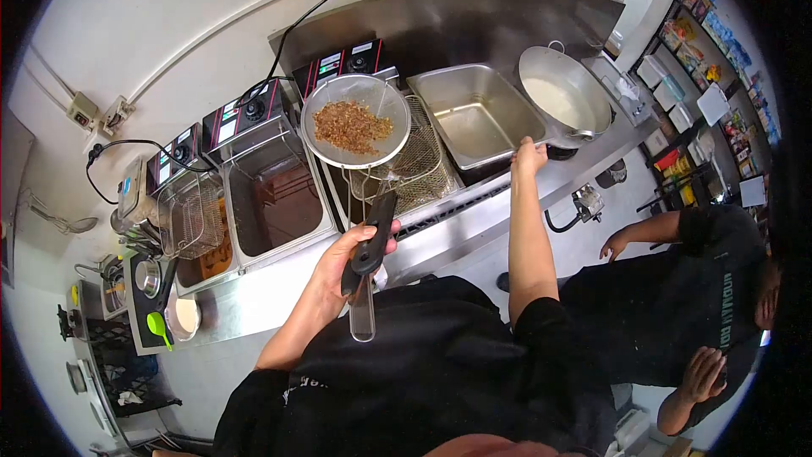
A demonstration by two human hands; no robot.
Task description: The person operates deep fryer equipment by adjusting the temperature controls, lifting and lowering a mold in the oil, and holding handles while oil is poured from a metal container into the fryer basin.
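Note:
My left hand (pixel 338 262) is closed around the black handle of a round mesh strainer (pixel 399 123). Brown crumbly bits (pixel 348 127) lie in its bowl, above the fryer. A second utensil (pixel 363 313), with a black grip and a clear or metal end, is in the same hand; its kind is unclear. With my right hand (pixel 529 155) I grip the front right corner of a rectangular steel pan (pixel 474 118). A little pale liquid shows at its bottom. Beside it on the right stands a large round pot (pixel 558 97) with whitish liquid.
Fryer tanks (pixel 279 203) line the counter to the left, with a wire basket (pixel 193 220) over one. A power cord (pixel 292 30) runs down from the wall. At right stands a person in black (pixel 677 296), near shelves (pixel 719 76) of goods. A green scoop (pixel 158 326) lies far left.

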